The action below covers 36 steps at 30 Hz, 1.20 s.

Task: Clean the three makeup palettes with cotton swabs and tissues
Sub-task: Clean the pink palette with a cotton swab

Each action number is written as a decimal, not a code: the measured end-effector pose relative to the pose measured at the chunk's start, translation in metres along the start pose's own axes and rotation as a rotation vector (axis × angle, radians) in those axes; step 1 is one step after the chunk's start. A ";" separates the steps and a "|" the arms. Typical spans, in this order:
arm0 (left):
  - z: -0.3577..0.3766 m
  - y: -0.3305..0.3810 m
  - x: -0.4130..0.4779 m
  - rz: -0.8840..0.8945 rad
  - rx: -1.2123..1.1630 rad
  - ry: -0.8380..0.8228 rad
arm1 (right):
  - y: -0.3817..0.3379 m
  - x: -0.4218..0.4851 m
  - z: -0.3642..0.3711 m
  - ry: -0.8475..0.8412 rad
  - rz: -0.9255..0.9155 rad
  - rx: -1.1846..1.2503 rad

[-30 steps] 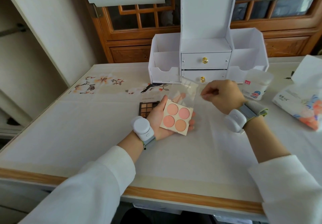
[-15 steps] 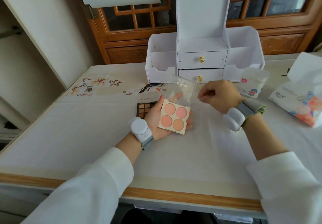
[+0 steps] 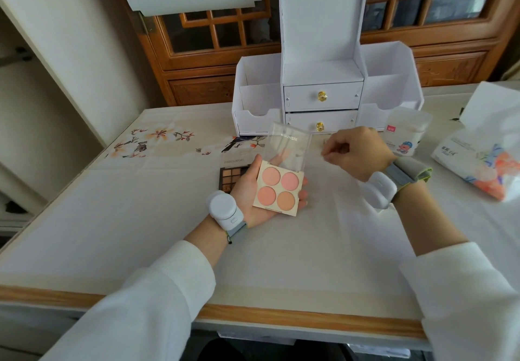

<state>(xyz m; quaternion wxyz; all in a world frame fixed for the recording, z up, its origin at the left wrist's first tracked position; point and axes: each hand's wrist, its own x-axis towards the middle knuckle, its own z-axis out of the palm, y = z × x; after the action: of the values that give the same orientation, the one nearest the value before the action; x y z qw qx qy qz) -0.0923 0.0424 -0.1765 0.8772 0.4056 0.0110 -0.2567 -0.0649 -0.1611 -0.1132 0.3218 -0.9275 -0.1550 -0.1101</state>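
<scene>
Head view looks down on a white-covered table (image 3: 140, 234) with a wooden front edge, where both of the person's hands work near the centre. The left hand (image 3: 250, 194) lies palm up just off the centre toward eleven o'clock. It cradles a square blush palette (image 3: 278, 189) with four round pans in pink and peach tones, the thumb along its nine o'clock edge and fingertips curling up at its three o'clock edge. The palette's clear lid (image 3: 289, 147) stands open, tilting away toward twelve o'clock, and fingers show through it. The right hand (image 3: 356, 154) hovers apart from the palette at its two o'clock, knuckles up and fingers curled. Thumb and forefinger pinch a thin pale stick (image 3: 324, 144) that is too small to identify with certainty. Each wrist carries a white rounded device on a grey strap, left (image 3: 223, 210) and right (image 3: 378, 190), above white sleeves. A dark eyeshadow palette (image 3: 233, 176) with a grid of brown shades lies flat on the cloth at the left hand's ten o'clock, partly hidden by that hand. A white desktop organizer (image 3: 323, 93) with two gold-knobbed drawers and open side bins stands at the table's twelve o'clock. Just beside it, at one o'clock, stands a white packet with a cartoon figure (image 3: 405, 135). A soft tissue pack (image 3: 478, 163) lies at two o'clock with a sheet standing up from it.
</scene>
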 end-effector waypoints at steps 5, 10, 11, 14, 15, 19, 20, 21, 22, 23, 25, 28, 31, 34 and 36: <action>0.003 0.001 -0.002 0.003 0.006 -0.002 | -0.001 -0.001 0.000 -0.149 -0.008 -0.029; 0.004 0.001 -0.003 0.002 0.001 0.011 | 0.002 0.003 0.000 0.047 0.018 -0.027; 0.005 0.001 -0.003 0.004 0.004 0.012 | 0.002 0.002 0.000 0.014 0.014 -0.027; 0.005 0.001 -0.004 0.015 -0.012 0.009 | 0.002 -0.001 0.000 -0.150 -0.020 -0.020; 0.005 0.000 -0.004 0.019 -0.014 0.005 | 0.001 -0.003 -0.001 -0.196 -0.028 -0.012; 0.005 0.000 -0.004 0.022 0.003 0.009 | -0.001 -0.004 0.001 -0.207 -0.020 -0.006; 0.005 0.000 -0.004 0.022 0.011 0.012 | -0.002 -0.004 0.001 -0.175 -0.013 -0.013; 0.004 0.000 -0.004 0.024 0.015 0.013 | -0.003 -0.003 0.001 -0.150 -0.010 -0.022; 0.004 0.000 -0.004 0.024 0.017 0.012 | -0.003 -0.002 0.001 -0.128 -0.008 -0.029; 0.004 0.000 -0.004 0.025 0.019 0.011 | -0.003 -0.001 0.000 -0.100 -0.002 -0.032; 0.004 -0.001 -0.004 0.023 0.027 0.006 | -0.001 0.001 0.000 -0.004 0.023 -0.023; 0.005 -0.001 -0.004 0.012 0.035 0.011 | 0.002 0.003 0.002 0.157 0.019 -0.015; 0.004 0.000 -0.003 0.015 0.027 0.015 | 0.006 0.006 0.005 0.198 -0.042 -0.028; 0.004 0.000 -0.003 0.021 0.024 0.025 | 0.008 0.006 0.009 0.190 -0.079 -0.025; 0.004 0.001 -0.004 0.025 0.022 0.024 | 0.004 0.005 0.014 0.189 -0.101 -0.006</action>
<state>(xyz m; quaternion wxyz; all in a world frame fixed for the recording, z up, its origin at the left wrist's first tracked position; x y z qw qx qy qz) -0.0961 0.0415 -0.1722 0.8756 0.4183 0.0138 -0.2411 -0.0570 -0.1543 -0.1251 0.3264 -0.9050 -0.1701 -0.2134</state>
